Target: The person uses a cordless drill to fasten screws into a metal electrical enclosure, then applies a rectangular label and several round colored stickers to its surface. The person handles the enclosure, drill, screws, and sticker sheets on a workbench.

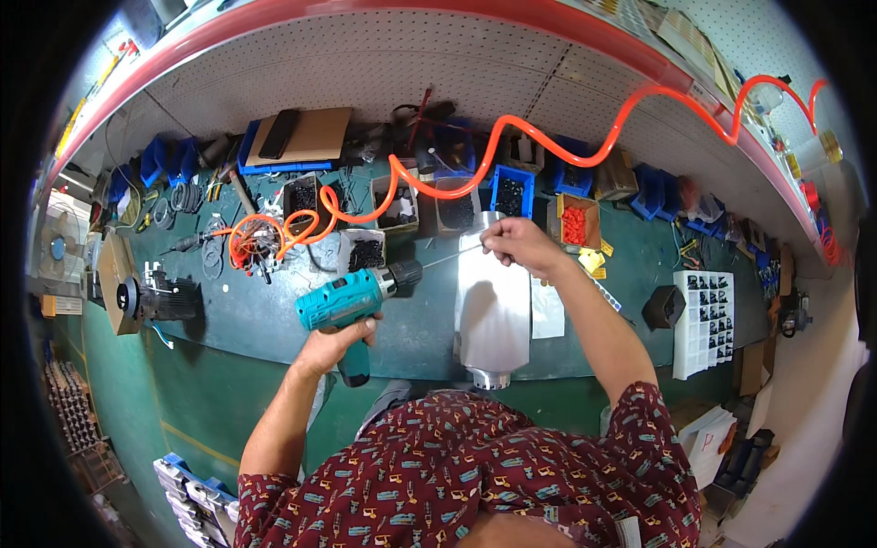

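My left hand [340, 345] is wrapped round the grip of a teal cordless drill [343, 300], its black chuck aimed to the right. A long thin metal bit [449, 258] runs out of the chuck. At the bit's far end my right hand [519, 245] is closed in a pinch; whether it grips the tip or a small part there is too small to tell. Beneath that hand a silver metal cylinder [494, 320] lies on the green bench [416, 333], with a narrower ringed end [490, 378] toward me.
Parts bins line the back, including a blue bin [512, 192] and a box of orange pieces [575, 226]. A coiled orange air hose [548, 144] hangs across the bench. Left stands a dark motor [164, 299]; right lies a white tray [703, 324] of black parts.
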